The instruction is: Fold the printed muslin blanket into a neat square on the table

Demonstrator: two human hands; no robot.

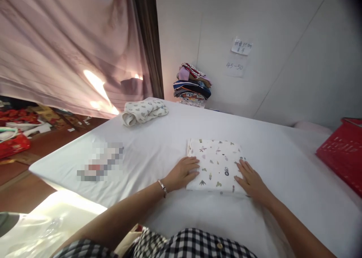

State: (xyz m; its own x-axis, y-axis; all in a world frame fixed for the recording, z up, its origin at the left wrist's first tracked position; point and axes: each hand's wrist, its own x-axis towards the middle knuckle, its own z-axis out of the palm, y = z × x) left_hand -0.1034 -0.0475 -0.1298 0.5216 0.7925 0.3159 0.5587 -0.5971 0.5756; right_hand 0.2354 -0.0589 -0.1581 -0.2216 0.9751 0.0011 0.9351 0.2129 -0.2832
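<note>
The folded printed cloth (216,164) lies flat on the white counter (147,152), near its front edge. It looks soft, light and limp, best taken by its side edges. The left hand (183,173) and right hand (251,180) rest flat on those edges, each grip open. The red basket (342,152) at the right hides its inside.

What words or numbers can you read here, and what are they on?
"45-50": handwritten on the lower white paper sheet on the white wall.
Upper small white paper note: handwriting too small to read.
Red plastic crate: pale marks, too blurred to read.
</note>
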